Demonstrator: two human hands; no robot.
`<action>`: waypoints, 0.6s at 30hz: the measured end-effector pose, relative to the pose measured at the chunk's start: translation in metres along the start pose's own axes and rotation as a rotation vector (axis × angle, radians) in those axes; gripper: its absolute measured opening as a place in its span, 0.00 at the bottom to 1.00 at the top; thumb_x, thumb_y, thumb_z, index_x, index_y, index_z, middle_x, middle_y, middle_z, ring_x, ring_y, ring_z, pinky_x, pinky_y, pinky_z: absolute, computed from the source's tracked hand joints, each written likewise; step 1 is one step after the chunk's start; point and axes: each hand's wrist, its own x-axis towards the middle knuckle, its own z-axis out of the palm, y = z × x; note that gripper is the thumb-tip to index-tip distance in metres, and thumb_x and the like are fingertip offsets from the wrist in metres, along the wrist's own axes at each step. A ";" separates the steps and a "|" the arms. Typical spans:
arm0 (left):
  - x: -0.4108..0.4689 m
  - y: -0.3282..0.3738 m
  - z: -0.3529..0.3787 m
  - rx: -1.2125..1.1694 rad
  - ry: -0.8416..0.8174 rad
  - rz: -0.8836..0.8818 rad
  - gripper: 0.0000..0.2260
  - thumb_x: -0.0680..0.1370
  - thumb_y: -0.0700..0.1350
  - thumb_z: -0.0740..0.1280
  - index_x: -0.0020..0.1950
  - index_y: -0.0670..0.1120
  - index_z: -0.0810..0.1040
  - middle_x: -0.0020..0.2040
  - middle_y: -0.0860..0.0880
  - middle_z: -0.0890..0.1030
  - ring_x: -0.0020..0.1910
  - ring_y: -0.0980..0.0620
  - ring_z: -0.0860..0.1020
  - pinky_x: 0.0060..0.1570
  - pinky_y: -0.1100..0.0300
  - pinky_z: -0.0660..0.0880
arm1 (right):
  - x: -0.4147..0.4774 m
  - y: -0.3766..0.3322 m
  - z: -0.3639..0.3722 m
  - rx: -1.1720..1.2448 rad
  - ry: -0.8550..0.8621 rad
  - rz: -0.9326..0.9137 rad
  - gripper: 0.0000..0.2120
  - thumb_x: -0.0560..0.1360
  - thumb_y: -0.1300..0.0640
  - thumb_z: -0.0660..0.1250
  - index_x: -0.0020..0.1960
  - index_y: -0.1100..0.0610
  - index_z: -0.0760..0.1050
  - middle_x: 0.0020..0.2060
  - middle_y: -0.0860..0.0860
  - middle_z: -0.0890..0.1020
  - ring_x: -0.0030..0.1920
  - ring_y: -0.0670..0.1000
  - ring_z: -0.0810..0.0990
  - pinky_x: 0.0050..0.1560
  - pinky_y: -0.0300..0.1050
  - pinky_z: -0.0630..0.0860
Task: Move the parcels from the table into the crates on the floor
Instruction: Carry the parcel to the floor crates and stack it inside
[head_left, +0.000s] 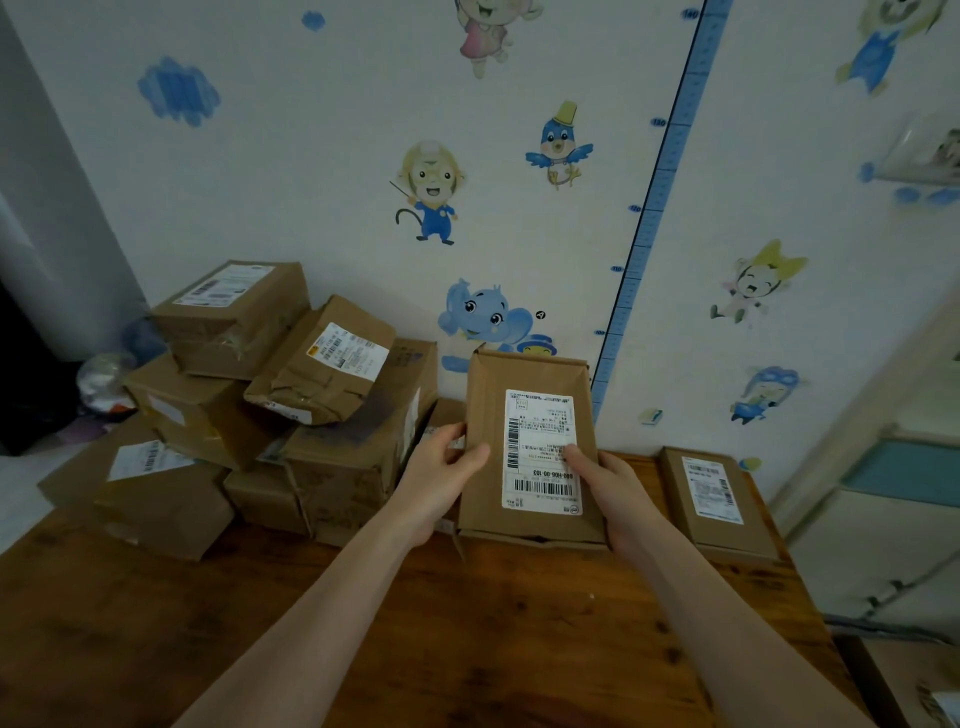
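Flat brown cardboard parcel with white label (530, 447) is held at the far side of the brown wooden table (467, 623), long axis 12–6. It is gripped at both long edges, left hand (441, 478) at 9 o'clock, right hand (613, 493) at 3 o'clock, thumbs pressed on its face. No crates are seen.

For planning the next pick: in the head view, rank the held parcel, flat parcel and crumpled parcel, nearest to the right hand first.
1. held parcel: gripped by the right hand, centre.
2. flat parcel: on the table, right side.
3. crumpled parcel: on the pile, left.
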 end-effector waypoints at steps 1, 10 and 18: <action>-0.001 0.001 0.000 -0.018 0.004 -0.004 0.12 0.79 0.44 0.64 0.63 0.51 0.72 0.54 0.52 0.80 0.51 0.58 0.78 0.41 0.67 0.74 | 0.000 -0.001 -0.001 0.000 -0.004 0.010 0.05 0.78 0.56 0.64 0.52 0.55 0.74 0.44 0.54 0.84 0.42 0.52 0.83 0.36 0.46 0.78; 0.004 0.000 -0.007 -0.055 0.021 -0.043 0.21 0.78 0.40 0.66 0.70 0.48 0.67 0.53 0.51 0.80 0.49 0.55 0.80 0.40 0.64 0.76 | 0.003 -0.001 0.001 0.081 -0.019 0.051 0.16 0.75 0.55 0.68 0.61 0.59 0.74 0.48 0.56 0.84 0.49 0.56 0.83 0.51 0.55 0.79; 0.001 0.000 -0.008 -0.044 0.046 -0.053 0.23 0.78 0.45 0.67 0.72 0.48 0.67 0.55 0.49 0.79 0.51 0.56 0.78 0.41 0.64 0.73 | 0.002 -0.006 0.006 0.032 0.004 -0.042 0.07 0.74 0.56 0.69 0.51 0.52 0.74 0.48 0.54 0.84 0.52 0.56 0.81 0.61 0.60 0.73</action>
